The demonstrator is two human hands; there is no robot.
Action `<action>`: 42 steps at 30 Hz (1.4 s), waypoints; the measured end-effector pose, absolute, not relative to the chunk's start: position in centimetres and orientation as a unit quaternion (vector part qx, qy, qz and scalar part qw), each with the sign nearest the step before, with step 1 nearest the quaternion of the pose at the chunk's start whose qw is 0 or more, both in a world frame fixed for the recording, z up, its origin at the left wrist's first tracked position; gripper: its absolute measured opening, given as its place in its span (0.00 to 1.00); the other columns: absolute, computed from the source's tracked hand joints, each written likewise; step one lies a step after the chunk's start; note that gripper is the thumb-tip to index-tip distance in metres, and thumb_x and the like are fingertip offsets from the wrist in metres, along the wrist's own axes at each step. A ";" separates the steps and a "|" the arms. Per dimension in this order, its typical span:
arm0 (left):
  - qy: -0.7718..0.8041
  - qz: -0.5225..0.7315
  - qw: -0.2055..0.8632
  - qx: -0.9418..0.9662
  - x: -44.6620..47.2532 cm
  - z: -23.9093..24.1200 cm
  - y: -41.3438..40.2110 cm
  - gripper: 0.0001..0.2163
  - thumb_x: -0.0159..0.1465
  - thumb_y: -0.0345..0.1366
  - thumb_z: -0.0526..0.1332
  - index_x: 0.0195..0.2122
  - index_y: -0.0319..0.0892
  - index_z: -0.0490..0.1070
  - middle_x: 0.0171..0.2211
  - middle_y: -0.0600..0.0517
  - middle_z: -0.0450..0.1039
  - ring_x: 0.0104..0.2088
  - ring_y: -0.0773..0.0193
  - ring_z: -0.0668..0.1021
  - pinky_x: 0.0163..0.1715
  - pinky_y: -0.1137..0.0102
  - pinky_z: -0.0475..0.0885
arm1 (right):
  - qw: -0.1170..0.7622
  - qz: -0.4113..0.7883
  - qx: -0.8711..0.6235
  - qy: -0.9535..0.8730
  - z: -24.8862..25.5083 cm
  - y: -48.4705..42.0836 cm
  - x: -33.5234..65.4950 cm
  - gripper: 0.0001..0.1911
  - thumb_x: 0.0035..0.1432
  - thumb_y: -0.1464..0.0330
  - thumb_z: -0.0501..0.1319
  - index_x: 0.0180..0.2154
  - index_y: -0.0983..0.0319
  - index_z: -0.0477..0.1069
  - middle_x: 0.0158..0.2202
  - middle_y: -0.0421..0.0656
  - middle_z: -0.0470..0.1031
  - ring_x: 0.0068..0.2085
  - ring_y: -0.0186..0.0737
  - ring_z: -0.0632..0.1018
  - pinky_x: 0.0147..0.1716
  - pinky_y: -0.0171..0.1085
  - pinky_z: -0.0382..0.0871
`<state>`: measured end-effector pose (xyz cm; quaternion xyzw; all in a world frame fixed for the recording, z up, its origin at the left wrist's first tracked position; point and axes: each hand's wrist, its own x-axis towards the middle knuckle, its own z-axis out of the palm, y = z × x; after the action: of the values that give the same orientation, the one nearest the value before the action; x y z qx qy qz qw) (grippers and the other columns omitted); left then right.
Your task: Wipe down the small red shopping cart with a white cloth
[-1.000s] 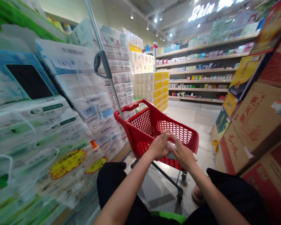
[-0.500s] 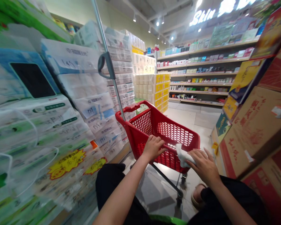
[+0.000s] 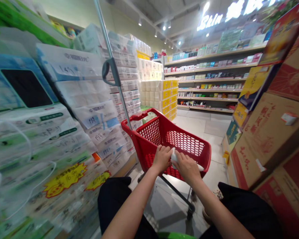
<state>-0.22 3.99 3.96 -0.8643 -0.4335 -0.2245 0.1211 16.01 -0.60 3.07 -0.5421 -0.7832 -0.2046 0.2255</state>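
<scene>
Two hands side by side now, L hand (image 3: 161,159) & R hand (image 3: 188,166), at the near rim (image 3: 148,140) of the red shopping cart (image 3: 142,147). ½ sec ago the R hand was out toward the rim's right end; it's since moved L, so the white cloth (image 3: 173,157) is now mid-rim, between them. R grip: closed on cloth. L grip: fingers hooked over rim; can't tell if it's got any cloth too.
</scene>
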 end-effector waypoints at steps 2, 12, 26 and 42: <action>-0.425 -0.230 0.105 -0.869 -0.4 4.1 4.2 0.18 0.60 0.44 0.65 0.49 0.46 0.69 0.41 0.50 0.70 0.44 0.56 0.68 0.54 0.59 0.55 | 0.218 -0.193 -0.534 -0.794 2.8 -0.3 16.8 0.21 0.68 0.56 0.48 0.54 0.61 0.64 0.38 0.46 0.75 0.35 0.41 0.75 0.30 0.38 0.62; -0.366 -0.264 0.030 -0.892 -1.8 4.5 4.3 0.12 0.63 0.49 0.59 0.35 0.45 0.71 0.36 0.54 0.71 0.40 0.61 0.68 0.51 0.62 0.53 | 0.253 -0.076 -0.420 -0.868 1.6 -3.2 27.3 0.15 0.68 0.61 0.49 0.50 0.58 0.69 0.45 0.43 0.77 0.51 0.41 0.74 0.61 0.48 0.55; -0.369 -0.264 0.011 -0.891 -1.8 4.8 4.9 0.07 0.63 0.38 0.56 0.31 0.44 0.70 0.33 0.54 0.71 0.39 0.63 0.69 0.51 0.61 0.56 | 0.279 -0.074 -0.541 -0.790 0.8 4.4 34.3 0.17 0.67 0.59 0.47 0.40 0.56 0.73 0.43 0.42 0.77 0.49 0.42 0.74 0.60 0.49 0.56; -0.470 -0.309 0.016 -0.827 2.1 3.5 2.0 0.14 0.72 0.41 0.45 0.40 0.46 0.69 0.36 0.54 0.76 0.38 0.63 0.75 0.56 0.59 0.58 | 0.273 -0.090 -0.456 -0.842 1.6 -3.9 18.5 0.13 0.66 0.58 0.52 0.42 0.58 0.69 0.38 0.44 0.76 0.42 0.43 0.73 0.45 0.44 0.60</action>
<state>2.13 2.00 3.51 -0.8268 -0.4697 -0.3091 0.0155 18.50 -3.95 1.65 -0.4561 -0.8422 -0.0904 0.2731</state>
